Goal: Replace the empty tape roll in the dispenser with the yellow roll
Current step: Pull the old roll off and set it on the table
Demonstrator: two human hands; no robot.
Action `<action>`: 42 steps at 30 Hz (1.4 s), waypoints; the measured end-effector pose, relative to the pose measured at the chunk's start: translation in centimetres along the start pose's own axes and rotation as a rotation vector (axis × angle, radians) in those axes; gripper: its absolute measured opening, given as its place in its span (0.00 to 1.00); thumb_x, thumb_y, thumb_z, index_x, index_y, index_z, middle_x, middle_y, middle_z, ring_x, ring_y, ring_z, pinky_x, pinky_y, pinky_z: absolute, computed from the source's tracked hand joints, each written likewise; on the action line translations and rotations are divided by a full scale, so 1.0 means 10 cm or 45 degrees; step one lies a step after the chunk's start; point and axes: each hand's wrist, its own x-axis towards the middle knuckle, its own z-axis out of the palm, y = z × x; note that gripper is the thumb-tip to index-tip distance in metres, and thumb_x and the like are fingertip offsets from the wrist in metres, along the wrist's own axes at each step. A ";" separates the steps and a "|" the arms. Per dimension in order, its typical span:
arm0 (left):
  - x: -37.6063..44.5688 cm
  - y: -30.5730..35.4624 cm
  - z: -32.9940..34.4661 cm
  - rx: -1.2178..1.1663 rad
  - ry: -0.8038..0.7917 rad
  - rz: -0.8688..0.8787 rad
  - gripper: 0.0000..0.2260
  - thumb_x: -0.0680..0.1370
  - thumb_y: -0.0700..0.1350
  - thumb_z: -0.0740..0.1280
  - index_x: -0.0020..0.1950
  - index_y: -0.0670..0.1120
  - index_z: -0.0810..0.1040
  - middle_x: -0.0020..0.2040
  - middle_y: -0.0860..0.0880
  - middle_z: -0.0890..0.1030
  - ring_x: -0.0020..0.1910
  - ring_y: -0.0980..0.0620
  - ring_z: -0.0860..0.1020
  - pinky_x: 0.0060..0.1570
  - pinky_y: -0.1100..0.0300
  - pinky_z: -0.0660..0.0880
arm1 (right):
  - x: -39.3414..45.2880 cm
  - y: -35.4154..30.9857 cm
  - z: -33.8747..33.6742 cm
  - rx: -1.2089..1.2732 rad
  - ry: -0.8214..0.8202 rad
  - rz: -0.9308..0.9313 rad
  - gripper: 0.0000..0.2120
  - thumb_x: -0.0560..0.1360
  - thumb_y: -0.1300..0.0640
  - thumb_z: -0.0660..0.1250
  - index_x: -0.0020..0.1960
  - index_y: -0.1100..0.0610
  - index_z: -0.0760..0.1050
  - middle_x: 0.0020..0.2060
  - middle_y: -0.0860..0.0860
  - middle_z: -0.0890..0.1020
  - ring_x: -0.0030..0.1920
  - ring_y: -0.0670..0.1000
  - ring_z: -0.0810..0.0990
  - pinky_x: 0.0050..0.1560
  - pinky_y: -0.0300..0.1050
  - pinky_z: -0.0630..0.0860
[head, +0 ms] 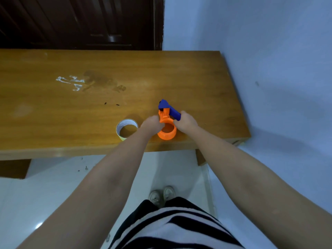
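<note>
An orange tape dispenser (166,131) with a blue handle (170,110) sits near the front edge of the wooden table (71,105). My left hand (151,124) grips the orange ring from the left. My right hand (186,122) grips the blue handle on the right side. The ring's centre looks hollow; whether a core sits in it I cannot tell. The yellow tape roll (126,129) lies flat on the table just left of my left hand, apart from it, its white inner core facing up.
White scratch marks (71,81) and a dark stain (104,81) mark the tabletop farther back. The table's right end (240,123) meets a pale blue wall. A dark wooden door (80,22) stands behind the table. My shoes (162,194) show on the white floor.
</note>
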 end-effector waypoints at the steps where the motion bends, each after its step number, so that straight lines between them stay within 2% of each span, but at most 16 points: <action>1: 0.00 -0.01 0.01 0.006 -0.007 -0.005 0.13 0.79 0.44 0.61 0.35 0.47 0.64 0.33 0.50 0.69 0.42 0.48 0.72 0.30 0.61 0.64 | -0.01 0.00 0.01 0.001 0.000 -0.011 0.17 0.76 0.53 0.63 0.62 0.60 0.70 0.48 0.55 0.76 0.47 0.56 0.77 0.45 0.48 0.73; 5: 0.02 -0.04 0.05 0.039 -0.024 -0.018 0.10 0.79 0.42 0.60 0.38 0.45 0.67 0.35 0.50 0.69 0.43 0.47 0.72 0.40 0.56 0.67 | -0.05 0.00 0.08 0.017 -0.004 -0.049 0.15 0.76 0.55 0.63 0.60 0.60 0.70 0.53 0.57 0.79 0.52 0.58 0.79 0.43 0.48 0.72; 7: 0.01 -0.05 0.07 0.036 -0.028 -0.028 0.09 0.79 0.41 0.59 0.38 0.45 0.67 0.38 0.47 0.72 0.43 0.47 0.72 0.41 0.56 0.68 | -0.06 -0.01 0.09 0.001 -0.014 -0.059 0.15 0.76 0.56 0.64 0.60 0.61 0.69 0.54 0.58 0.79 0.53 0.59 0.79 0.42 0.47 0.70; 9: 0.01 -0.06 0.08 0.032 -0.025 -0.041 0.08 0.79 0.40 0.58 0.40 0.43 0.69 0.43 0.45 0.73 0.43 0.47 0.72 0.41 0.56 0.68 | -0.06 -0.02 0.10 0.005 -0.031 -0.066 0.15 0.75 0.58 0.64 0.60 0.62 0.68 0.54 0.58 0.78 0.50 0.58 0.78 0.42 0.46 0.68; 11: 0.03 -0.06 0.10 0.019 -0.017 -0.042 0.06 0.79 0.39 0.58 0.47 0.41 0.73 0.44 0.44 0.74 0.43 0.46 0.73 0.41 0.56 0.68 | -0.06 -0.02 0.12 0.007 -0.050 -0.056 0.15 0.75 0.59 0.64 0.60 0.62 0.69 0.54 0.59 0.78 0.46 0.56 0.75 0.42 0.46 0.69; 12: 0.04 -0.07 0.11 0.012 -0.014 -0.044 0.06 0.79 0.39 0.57 0.47 0.40 0.73 0.43 0.44 0.74 0.42 0.46 0.73 0.40 0.56 0.69 | -0.06 -0.02 0.14 0.000 -0.061 -0.044 0.15 0.76 0.59 0.64 0.61 0.62 0.69 0.53 0.58 0.78 0.45 0.55 0.74 0.42 0.46 0.69; 14: 0.04 -0.06 0.12 0.002 -0.007 -0.044 0.08 0.79 0.39 0.57 0.41 0.43 0.70 0.39 0.46 0.74 0.41 0.46 0.74 0.37 0.57 0.69 | -0.05 -0.02 0.17 -0.011 -0.081 -0.016 0.15 0.76 0.59 0.63 0.61 0.61 0.68 0.50 0.57 0.76 0.45 0.54 0.73 0.43 0.46 0.69; 16: 0.05 -0.06 0.13 -0.015 0.001 -0.057 0.07 0.79 0.38 0.57 0.42 0.43 0.69 0.35 0.48 0.72 0.41 0.46 0.74 0.37 0.57 0.70 | -0.04 -0.02 0.19 -0.007 -0.081 -0.003 0.14 0.76 0.60 0.63 0.61 0.60 0.68 0.48 0.55 0.75 0.45 0.54 0.73 0.43 0.46 0.69; 21: 0.09 -0.07 0.10 -0.011 0.016 -0.065 0.04 0.79 0.37 0.57 0.48 0.41 0.71 0.42 0.43 0.76 0.41 0.44 0.77 0.42 0.54 0.76 | -0.01 -0.03 0.20 0.044 -0.074 -0.019 0.07 0.75 0.61 0.64 0.50 0.57 0.66 0.46 0.54 0.74 0.44 0.54 0.73 0.42 0.45 0.69; 24: 0.12 -0.06 0.07 -0.023 0.021 -0.050 0.05 0.79 0.38 0.57 0.49 0.41 0.73 0.44 0.41 0.78 0.40 0.44 0.78 0.44 0.52 0.79 | 0.01 -0.03 0.17 0.066 -0.059 -0.029 0.07 0.75 0.62 0.63 0.49 0.57 0.65 0.45 0.55 0.74 0.44 0.55 0.73 0.42 0.46 0.69; 28: 0.17 0.00 -0.01 -0.027 0.036 -0.004 0.05 0.79 0.38 0.58 0.49 0.41 0.73 0.42 0.43 0.77 0.40 0.45 0.78 0.41 0.54 0.76 | 0.03 -0.04 0.10 0.111 -0.021 -0.028 0.07 0.74 0.63 0.63 0.50 0.58 0.67 0.45 0.55 0.74 0.44 0.55 0.73 0.42 0.46 0.69; 34: 0.27 0.08 -0.04 -0.079 0.032 0.034 0.07 0.79 0.41 0.59 0.51 0.41 0.75 0.43 0.42 0.79 0.43 0.43 0.80 0.46 0.50 0.80 | 0.06 -0.02 -0.02 0.131 0.022 -0.021 0.08 0.74 0.62 0.63 0.52 0.58 0.69 0.45 0.54 0.74 0.44 0.55 0.74 0.43 0.46 0.70; 37: 0.31 0.15 -0.04 -0.075 0.021 0.071 0.06 0.79 0.40 0.59 0.47 0.41 0.75 0.42 0.41 0.79 0.39 0.43 0.79 0.45 0.50 0.79 | 0.08 0.01 -0.07 0.154 0.046 0.002 0.09 0.74 0.62 0.63 0.53 0.59 0.70 0.45 0.55 0.75 0.45 0.55 0.75 0.44 0.48 0.73; 42: 0.38 0.31 -0.03 -0.078 0.017 0.105 0.05 0.81 0.42 0.59 0.51 0.42 0.73 0.43 0.41 0.79 0.39 0.42 0.80 0.47 0.48 0.81 | 0.15 0.11 -0.21 0.200 0.068 0.030 0.12 0.74 0.62 0.63 0.57 0.61 0.71 0.46 0.55 0.75 0.46 0.56 0.76 0.43 0.47 0.71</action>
